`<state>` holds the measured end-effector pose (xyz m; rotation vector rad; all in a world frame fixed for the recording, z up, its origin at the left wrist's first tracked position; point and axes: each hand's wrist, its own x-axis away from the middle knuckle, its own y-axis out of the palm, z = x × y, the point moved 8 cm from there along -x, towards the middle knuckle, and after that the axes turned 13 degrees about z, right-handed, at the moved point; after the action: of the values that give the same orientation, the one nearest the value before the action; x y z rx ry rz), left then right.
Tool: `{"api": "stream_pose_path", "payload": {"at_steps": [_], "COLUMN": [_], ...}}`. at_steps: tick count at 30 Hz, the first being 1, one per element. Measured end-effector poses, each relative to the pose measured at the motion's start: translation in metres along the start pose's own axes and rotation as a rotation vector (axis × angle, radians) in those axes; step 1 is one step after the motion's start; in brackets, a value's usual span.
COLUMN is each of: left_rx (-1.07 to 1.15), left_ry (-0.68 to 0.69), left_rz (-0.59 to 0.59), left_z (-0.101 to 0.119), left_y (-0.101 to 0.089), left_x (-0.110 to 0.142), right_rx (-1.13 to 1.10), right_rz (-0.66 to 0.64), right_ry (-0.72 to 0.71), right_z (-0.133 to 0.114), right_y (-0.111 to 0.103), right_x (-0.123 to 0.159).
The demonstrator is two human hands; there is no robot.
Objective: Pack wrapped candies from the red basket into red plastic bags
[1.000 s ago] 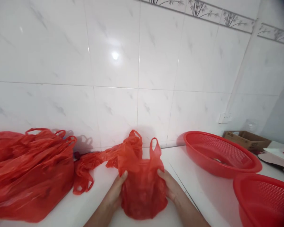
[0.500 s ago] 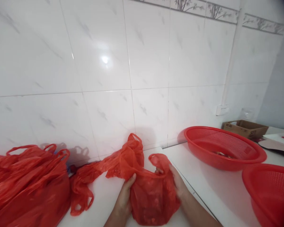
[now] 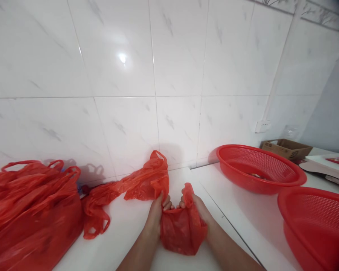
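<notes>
A red plastic bag (image 3: 177, 231) hangs or rests between my two hands at the front of the white table, with something darker inside that I cannot make out. My left hand (image 3: 161, 209) is closed round the bag's left handle. On the other side, the fingers of my right hand (image 3: 193, 210) curl round the right handle. The bag's mouth dips between the fists, and its sides bunch up against my wrists. Just behind my left hand lies an empty-looking crumpled red bag (image 3: 147, 177), stretched out along the wall.
A big heap of red plastic bags (image 3: 34, 210) fills the left. Two red plastic baskets stand right: a far basket (image 3: 260, 184) with small items in it, and a near basket (image 3: 316, 226). Behind are a cardboard box (image 3: 288, 148) and a white scale (image 3: 327, 167). A tiled wall (image 3: 124, 124) bounds the table.
My hands have come closer together and gripped the bag's two handles, drawing its mouth narrower. The view has tilted slightly downward.
</notes>
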<state>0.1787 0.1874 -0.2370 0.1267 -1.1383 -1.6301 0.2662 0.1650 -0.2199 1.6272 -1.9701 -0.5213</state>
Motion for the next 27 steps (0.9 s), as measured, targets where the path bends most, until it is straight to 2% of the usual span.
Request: {"api": "stream_pose_path", "payload": {"at_steps": [3,5,8,12,14,16,18,20,23,27], "left_rx": [-0.030,-0.041,-0.028,-0.017,-0.068,-0.195,-0.345,-0.414,-0.348,-0.236], "left_ry": [0.014,0.018,0.035,0.070,0.161,0.311,0.455,0.517,0.501,0.438], "left_rz": [0.030,0.042,0.013,-0.073,-0.113,-0.138,-0.087,0.031,0.166,0.194], "left_z": [-0.005,-0.007,-0.004,0.001,0.006,0.014,0.021,0.027,0.031,0.031], "left_y": [0.001,-0.003,-0.007,-0.003,0.003,0.012,0.015,0.007,-0.011,-0.024], "left_x": [-0.015,-0.021,-0.017,0.003,0.013,0.021,0.025,0.025,0.021,0.016], "right_rx": [-0.170,-0.206,-0.136,-0.079,-0.054,0.010,0.122,0.225,0.342,0.442], "right_rz": [0.081,0.078,0.012,-0.067,-0.060,-0.061,-0.089,-0.115,-0.200,-0.319], "right_ry": [0.144,0.169,0.136,0.080,-0.005,-0.099,-0.161,-0.182,-0.077,0.066], "right_z": [0.011,0.011,0.006,0.000,-0.005,-0.008,-0.008,-0.006,-0.001,0.002], "right_y": [-0.008,-0.011,-0.012,-0.010,-0.008,-0.005,0.000,0.003,0.006,0.011], "right_x": [-0.003,-0.002,0.004,0.007,0.002,-0.002,-0.002,0.001,0.011,0.022]}}
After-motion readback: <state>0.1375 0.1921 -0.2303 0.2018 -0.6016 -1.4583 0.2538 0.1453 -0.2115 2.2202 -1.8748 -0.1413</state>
